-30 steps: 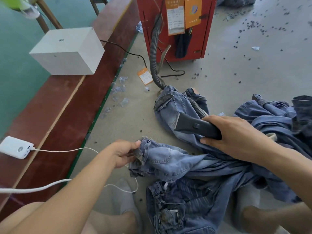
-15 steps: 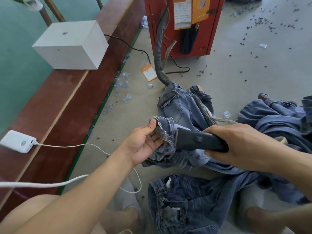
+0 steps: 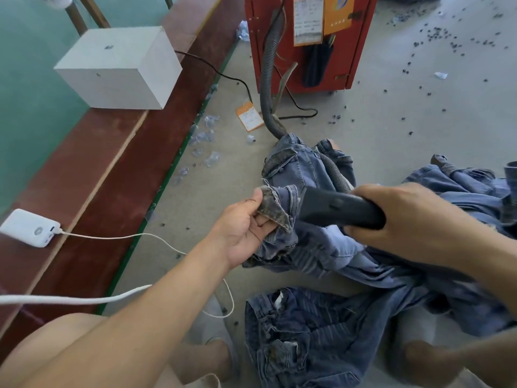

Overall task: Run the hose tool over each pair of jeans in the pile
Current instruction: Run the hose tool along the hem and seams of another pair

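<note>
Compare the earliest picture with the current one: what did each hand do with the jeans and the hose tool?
The left hand lifted the jeans hem off the floor and towards the hose tool, whose nozzle now sits against the hem. The right hand kept its grip on the tool. The dark jeans on the floor stayed put.

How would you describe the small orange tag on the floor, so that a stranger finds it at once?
Start at the red machine at the top of the view and follow its grey hose down to the floor. Just left of the hose's bend lies the orange tag, flat on the concrete. It is the only orange thing on the floor; the scraps nearby are clear plastic.
</note>
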A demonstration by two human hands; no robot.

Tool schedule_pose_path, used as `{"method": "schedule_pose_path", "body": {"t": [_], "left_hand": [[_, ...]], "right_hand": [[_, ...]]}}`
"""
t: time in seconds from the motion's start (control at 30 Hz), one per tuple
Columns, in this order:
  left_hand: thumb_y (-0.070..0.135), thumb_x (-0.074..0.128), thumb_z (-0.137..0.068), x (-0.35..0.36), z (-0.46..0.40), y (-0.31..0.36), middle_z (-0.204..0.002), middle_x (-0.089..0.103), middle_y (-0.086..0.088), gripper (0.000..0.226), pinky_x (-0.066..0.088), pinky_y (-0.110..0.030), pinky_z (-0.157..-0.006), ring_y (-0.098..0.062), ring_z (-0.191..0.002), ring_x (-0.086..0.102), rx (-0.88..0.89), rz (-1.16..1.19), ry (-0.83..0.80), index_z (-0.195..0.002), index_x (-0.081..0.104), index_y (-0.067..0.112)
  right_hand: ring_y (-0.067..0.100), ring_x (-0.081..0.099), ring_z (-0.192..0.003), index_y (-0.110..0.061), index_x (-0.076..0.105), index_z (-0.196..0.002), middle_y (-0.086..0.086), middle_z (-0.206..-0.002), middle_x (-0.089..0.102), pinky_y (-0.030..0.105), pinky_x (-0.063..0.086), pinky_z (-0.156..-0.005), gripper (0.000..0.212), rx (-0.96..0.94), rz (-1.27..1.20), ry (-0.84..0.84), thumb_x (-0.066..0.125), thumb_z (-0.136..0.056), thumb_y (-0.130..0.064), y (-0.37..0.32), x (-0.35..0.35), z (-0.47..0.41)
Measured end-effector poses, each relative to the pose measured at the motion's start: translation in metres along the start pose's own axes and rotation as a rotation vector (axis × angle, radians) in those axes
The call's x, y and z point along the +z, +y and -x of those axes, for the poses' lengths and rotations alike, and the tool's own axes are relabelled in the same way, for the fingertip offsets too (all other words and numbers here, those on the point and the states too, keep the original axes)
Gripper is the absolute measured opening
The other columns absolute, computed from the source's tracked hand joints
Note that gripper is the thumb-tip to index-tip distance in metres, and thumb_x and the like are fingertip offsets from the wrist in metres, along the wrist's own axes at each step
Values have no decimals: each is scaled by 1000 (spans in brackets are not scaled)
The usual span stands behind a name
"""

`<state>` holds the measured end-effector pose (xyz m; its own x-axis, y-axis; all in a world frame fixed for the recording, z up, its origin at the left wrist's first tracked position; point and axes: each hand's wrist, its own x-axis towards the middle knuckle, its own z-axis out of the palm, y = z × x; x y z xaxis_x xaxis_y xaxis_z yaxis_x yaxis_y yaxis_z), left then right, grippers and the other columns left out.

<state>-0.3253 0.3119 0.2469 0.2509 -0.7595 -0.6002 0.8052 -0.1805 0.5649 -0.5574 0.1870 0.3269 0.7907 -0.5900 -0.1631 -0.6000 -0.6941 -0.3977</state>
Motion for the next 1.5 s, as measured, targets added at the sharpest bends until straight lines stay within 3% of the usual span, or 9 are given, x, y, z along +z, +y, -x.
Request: {"method": "schedule_pose_path", "body": {"t": [0.17,0.4,0.53,0.7,0.87,1.1,1.33,1.43,1.5], "left_hand": [[12,76,-76,2,2,-13,-94,77,-11,27,62,-29,-79,-17,-79,74,9,-92,-13,-103,73,6],[9,50,-104,0,1,-4,-96,79,-14,21,64,-35,-73,-22,-83,77,53,3,-66,-113,67,3],[11,46,-106,1,0,-5,-98,78,-15,23,64,-37,-78,-23,-85,77,50,-2,-69,-114,66,4],[12,44,-108,4,0,-6,-99,78,-14,25,64,-35,-78,-22,-85,76,51,-87,-90,-116,66,5],[13,43,-108,8,2,6,-103,77,-16,25,63,-37,-74,-25,-88,76,70,-81,-113,-117,65,4],[11,42,-108,11,1,-5,-98,77,-17,24,64,-42,-76,-27,-86,76,54,-86,-111,-112,64,5],[13,40,-110,16,0,-4,-88,78,-13,25,65,-40,-71,-22,-76,76,55,-120,-81,-109,63,6],[13,39,-110,14,-2,0,-86,78,-12,27,65,-39,-74,-21,-75,76,74,-103,-42,-107,64,4],[13,39,-110,14,-2,-1,-94,77,-16,27,63,-42,-81,-25,-83,75,66,-95,-42,-114,64,1]], "right_hand": [[17,61,-78,-37,58,-112,-10,-85,68,39,52,-72,34,-59,43,-53,57,-84,-57,-16,22,1],[11,58,-66,-34,64,-108,-10,-74,65,27,44,-60,25,-5,-35,91,65,-86,-47,-13,15,1],[15,60,-74,-40,59,-109,-13,-81,67,39,52,-70,30,-66,110,-45,57,-83,-54,-16,10,10],[17,59,-71,-39,56,-106,-12,-78,64,41,54,-66,31,-57,93,-28,54,-83,-59,-20,10,6],[5,54,-62,-34,59,-93,-11,-66,58,21,41,-53,19,26,-30,35,65,-86,-51,-21,11,3],[2,55,-64,-35,58,-83,-12,-66,60,19,33,-51,21,95,-19,-97,66,-82,-54,-24,5,6],[6,56,-52,-28,60,-83,-5,-59,61,27,36,-49,26,183,-200,86,68,-86,-52,-22,2,-11],[2,60,-52,-35,62,-83,-18,-62,65,18,38,-42,21,168,-227,4,69,-81,-55,-15,-5,-5],[-4,60,-59,-41,62,-82,-21,-65,65,11,43,-50,17,144,-163,-101,70,-80,-55,-15,-3,0]]}}
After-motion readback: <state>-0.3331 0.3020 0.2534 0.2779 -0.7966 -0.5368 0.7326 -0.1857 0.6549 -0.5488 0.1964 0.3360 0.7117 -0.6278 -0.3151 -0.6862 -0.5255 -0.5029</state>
